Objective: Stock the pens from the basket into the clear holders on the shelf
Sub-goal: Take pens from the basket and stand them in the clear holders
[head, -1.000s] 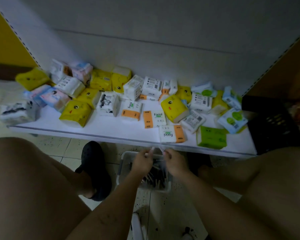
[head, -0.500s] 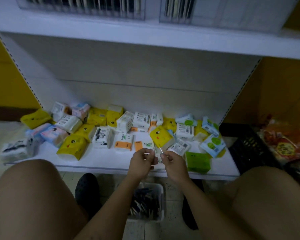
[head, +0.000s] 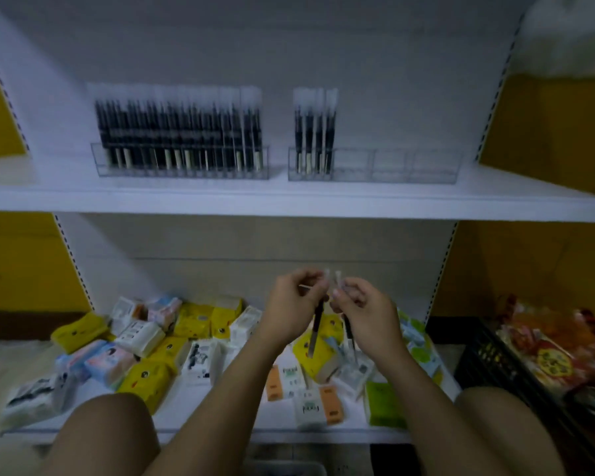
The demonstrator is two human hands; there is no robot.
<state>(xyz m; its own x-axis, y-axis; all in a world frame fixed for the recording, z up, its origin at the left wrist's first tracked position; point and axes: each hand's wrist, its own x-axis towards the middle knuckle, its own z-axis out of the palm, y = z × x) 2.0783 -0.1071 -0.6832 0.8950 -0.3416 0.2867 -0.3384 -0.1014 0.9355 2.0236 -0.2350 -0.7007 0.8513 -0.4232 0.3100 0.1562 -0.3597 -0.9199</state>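
Left hand (head: 291,309): raised in front of the back panel of the lower bay, with its back toward the camera. The fingers are curled, and thumb and fingertips pinch the upper part of one pen.
Left pen (head: 317,326): hangs close to upright from the left hand. The dark barrel shows below the fingers, the pale tip lies over a yellow pack, and the clear cap end rises above the knuckles.
Right hand (head: 366,312): just beside the left hand at the same height. The fingers are curled inward and pinch the upper part of a second pen.
Right pen (head: 348,333): hangs below the right hand, its dark barrel partly hidden by the palm. The clear cap end stands near the other cap; blur hides whether the two touch.
Left clear holder (head: 179,168): stands on the upper shelf, left of centre, filled across its width with upright dark pens.
Right clear holder (head: 409,166): stands just beside the left clear holder and is divided into compartments.
Stocked pens (head: 315,132): four, upright at the left end of the right clear holder.
Upper shelf (head: 323,199): white board above both hands, carrying both holders.
Lower shelf (head: 181,403): white board behind and beneath the hands.
Tissue packs (head: 145,383): yellow, white, blue, green and orange, lying loose in a jumble on the lower shelf.
Basket (head: 289,468): a pale rim at the bottom edge, between the knees; its contents cannot be seen.
Black crate (head: 485,362): right of the lower shelf, holding coloured snack packets (head: 550,355).
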